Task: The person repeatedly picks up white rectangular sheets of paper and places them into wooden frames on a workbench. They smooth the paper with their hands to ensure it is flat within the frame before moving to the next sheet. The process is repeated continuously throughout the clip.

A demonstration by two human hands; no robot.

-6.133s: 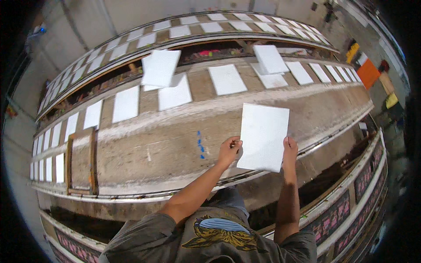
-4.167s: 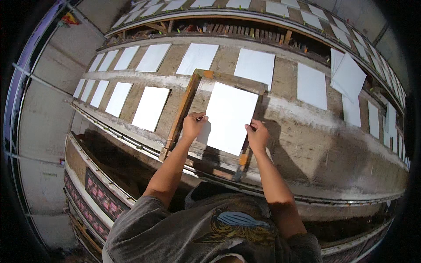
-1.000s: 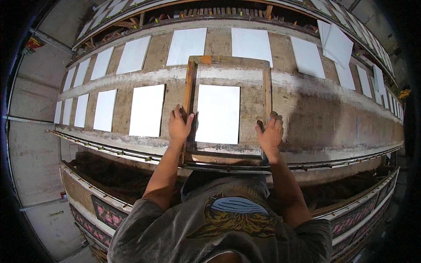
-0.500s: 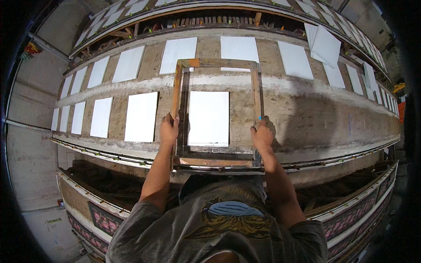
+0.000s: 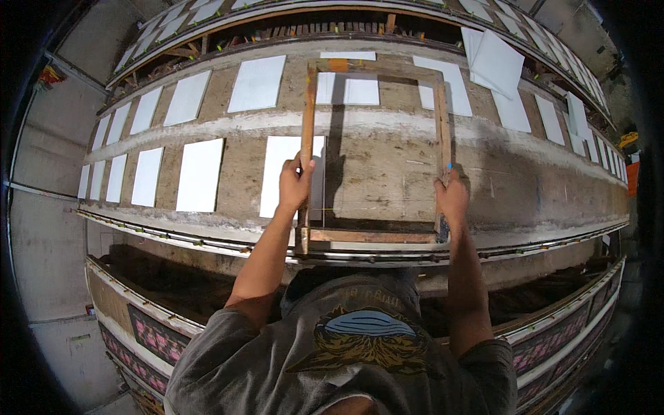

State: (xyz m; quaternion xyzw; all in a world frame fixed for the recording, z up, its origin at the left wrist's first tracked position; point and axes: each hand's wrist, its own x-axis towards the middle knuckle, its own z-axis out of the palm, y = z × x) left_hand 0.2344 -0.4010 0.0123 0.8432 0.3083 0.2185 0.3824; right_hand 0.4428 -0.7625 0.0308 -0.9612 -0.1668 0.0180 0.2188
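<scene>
No word or number can be read for certain. On the person's dark grey T-shirt point(image 5: 238, 360), a short, faint line of lettering point(image 5: 374, 298) arches just beyond the blue-and-gold chest print point(image 5: 370, 335), on its side away from the collar, too dim to make out. Pink marks point(image 5: 160, 337) stand on dark panels point(image 5: 142, 320) along the side of a bench point(image 5: 109, 304) at the lower left; whether they are letters or pattern, I cannot tell.
</scene>
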